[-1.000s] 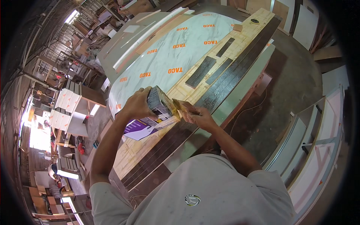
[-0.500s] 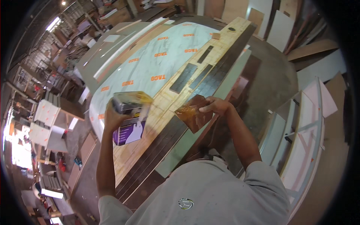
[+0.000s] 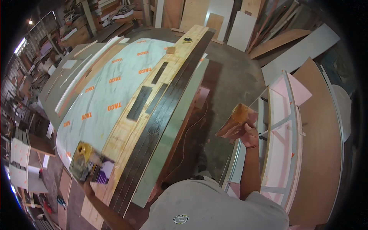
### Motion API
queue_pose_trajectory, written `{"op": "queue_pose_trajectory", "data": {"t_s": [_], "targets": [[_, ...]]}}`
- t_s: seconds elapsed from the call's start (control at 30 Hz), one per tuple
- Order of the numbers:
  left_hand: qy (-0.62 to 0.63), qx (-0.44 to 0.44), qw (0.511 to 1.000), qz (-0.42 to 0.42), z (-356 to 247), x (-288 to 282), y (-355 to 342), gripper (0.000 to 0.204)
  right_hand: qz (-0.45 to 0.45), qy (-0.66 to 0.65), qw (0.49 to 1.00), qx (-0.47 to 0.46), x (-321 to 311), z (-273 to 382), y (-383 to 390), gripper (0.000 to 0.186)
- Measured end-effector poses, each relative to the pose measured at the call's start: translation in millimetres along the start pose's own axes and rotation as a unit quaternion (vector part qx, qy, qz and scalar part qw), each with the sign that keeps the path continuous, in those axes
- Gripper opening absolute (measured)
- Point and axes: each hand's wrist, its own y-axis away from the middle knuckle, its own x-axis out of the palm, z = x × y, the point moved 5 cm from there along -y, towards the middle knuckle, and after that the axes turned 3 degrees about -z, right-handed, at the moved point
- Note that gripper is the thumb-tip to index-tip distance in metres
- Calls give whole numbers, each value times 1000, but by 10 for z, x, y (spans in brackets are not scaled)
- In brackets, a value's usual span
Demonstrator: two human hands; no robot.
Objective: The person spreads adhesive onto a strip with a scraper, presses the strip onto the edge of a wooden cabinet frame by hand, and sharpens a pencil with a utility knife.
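Observation:
My left hand (image 3: 86, 182) grips a rectangular can (image 3: 85, 163) with yellow residue on its top and a purple label, over the near end of a pale wooden board (image 3: 119, 138). My right hand (image 3: 249, 134) holds a flat brown scrap (image 3: 230, 126) smeared with yellow glue, out to the right of the table. The board lies beside dark strips (image 3: 161, 119) along the table edge, with short dark pieces (image 3: 138, 102), a small wood block (image 3: 170, 50) and a round item (image 3: 188, 40) on it.
A white marble-look sheet (image 3: 97, 99) covers the table's left part. At the right stand a white frame (image 3: 280, 145) and a leaning plywood panel (image 3: 318, 161); more panels (image 3: 239, 28) lean at the back. A cord (image 3: 185, 142) runs across the concrete floor (image 3: 234, 73).
My hands have moved apart: the left lowered the can toward the left, the right carried the glue-smeared scrap rightward, off the table. The view has turned to the right.

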Motion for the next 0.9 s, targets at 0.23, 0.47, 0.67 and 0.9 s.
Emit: {"op": "queue_pose_trajectory", "data": {"t_s": [0.23,0.47,0.67,0.9], "targets": [[-207,-33,962,-175,90,-269,358,70,-69,-32,995,-62,-948,745,-667,43],[-255,92,934,-232,-587,2397,954,50,-126,-74,982,-121,-1919,1543,-1224,41],[320,27,857,402,-2860,6120,1954,76,-245,-65,944,-213,-2514,2422,-1189,48],[518,-28,493,699,-3838,7802,2734,78,-323,-27,897,-302,-2813,3140,-1014,48]]}}
